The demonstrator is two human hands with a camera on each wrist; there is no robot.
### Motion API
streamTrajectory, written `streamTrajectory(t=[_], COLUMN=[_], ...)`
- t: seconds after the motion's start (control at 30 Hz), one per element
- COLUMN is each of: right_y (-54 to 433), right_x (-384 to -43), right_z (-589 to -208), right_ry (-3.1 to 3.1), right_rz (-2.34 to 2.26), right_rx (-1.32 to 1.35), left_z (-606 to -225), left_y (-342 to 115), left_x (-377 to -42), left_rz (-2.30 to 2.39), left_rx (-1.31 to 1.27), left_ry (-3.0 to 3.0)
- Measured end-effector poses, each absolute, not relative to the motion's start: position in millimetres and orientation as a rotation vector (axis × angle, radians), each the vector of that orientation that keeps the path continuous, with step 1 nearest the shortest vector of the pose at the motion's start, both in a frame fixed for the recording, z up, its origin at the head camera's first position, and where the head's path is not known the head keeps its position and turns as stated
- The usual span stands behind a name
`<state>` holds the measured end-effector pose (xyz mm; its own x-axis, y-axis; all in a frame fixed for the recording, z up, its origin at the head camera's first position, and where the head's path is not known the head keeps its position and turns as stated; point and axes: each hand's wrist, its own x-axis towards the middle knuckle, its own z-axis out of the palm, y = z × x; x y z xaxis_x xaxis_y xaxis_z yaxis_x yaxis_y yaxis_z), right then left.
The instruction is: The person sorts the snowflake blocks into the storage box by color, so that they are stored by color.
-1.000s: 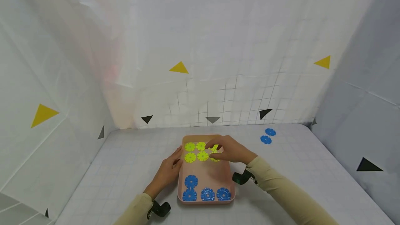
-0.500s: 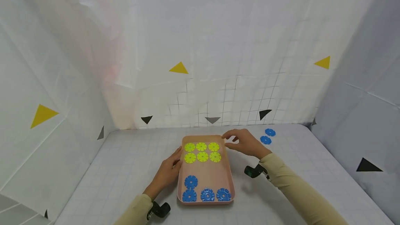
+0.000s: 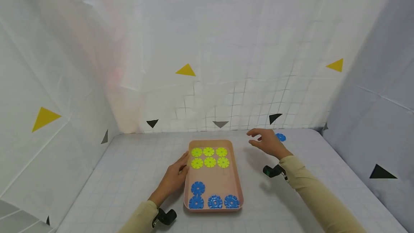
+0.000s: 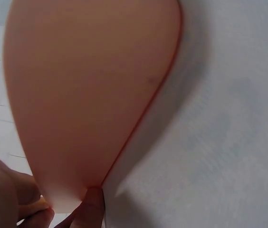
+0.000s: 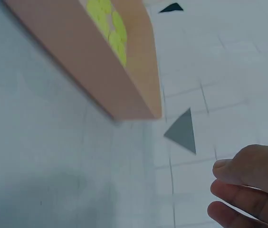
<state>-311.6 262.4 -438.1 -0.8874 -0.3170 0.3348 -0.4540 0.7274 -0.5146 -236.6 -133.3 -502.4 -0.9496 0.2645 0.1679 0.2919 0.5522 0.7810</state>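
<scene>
A pink rectangular tray (image 3: 215,177) lies on the table, its near side toward me. Two rows of yellow notched discs (image 3: 210,162) fill its far part. Along the near end are several blue notched discs (image 3: 215,201), one of them set above the left corner. My left hand (image 3: 174,176) rests against the tray's left side, fingers along the wall; the left wrist view shows the fingertips (image 4: 92,206) touching that wall. To the right of the tray, my right hand (image 3: 267,143) hovers over the table with loosely bent fingers and nothing between thumb and fingertips.
One blue disc (image 3: 280,137) shows on the table behind the right hand, at the back right. White sheet walls (image 3: 207,46) with yellow and black triangles enclose the table on the left, back and right.
My right hand has left the yellow discs and moved right, out of the tray, now covering one of the two blue discs on the table. The left hand stays put.
</scene>
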Motion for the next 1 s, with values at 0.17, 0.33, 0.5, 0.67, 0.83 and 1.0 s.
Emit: streamTrajectory(t=[0.17, 0.33, 0.5, 0.67, 0.83, 1.0], right_y=[284, 303, 316, 329, 341, 350], right_x=[-319, -326, -332, -339, -339, -335], right_z=[-445, -450, -459, -467, -473, -479], right_ry=[-2.766, -2.799, -2.817, -2.862, -2.89, -2.942], right_rz=[0.923, 0.92, 0.876, 0.843, 0.836, 0.846], right_rx=[0.515, 0.455, 0.421, 0.364, 0.329, 0.275], left_z=[-501, -501, -502, -502, -502, -502], left_y=[-133, -133, -133, -134, -135, -134], left_x=[-238, -238, -237, -237, -237, -237], left_rz=[-1.38, -1.389, -1.389, -1.394, -1.395, -1.405], left_rx=[-0.491, -0.485, -0.498, -0.493, -0.494, -0.477], left_ry=[-2.747, -2.741, -2.733, -2.727, -2.72, -2.74])
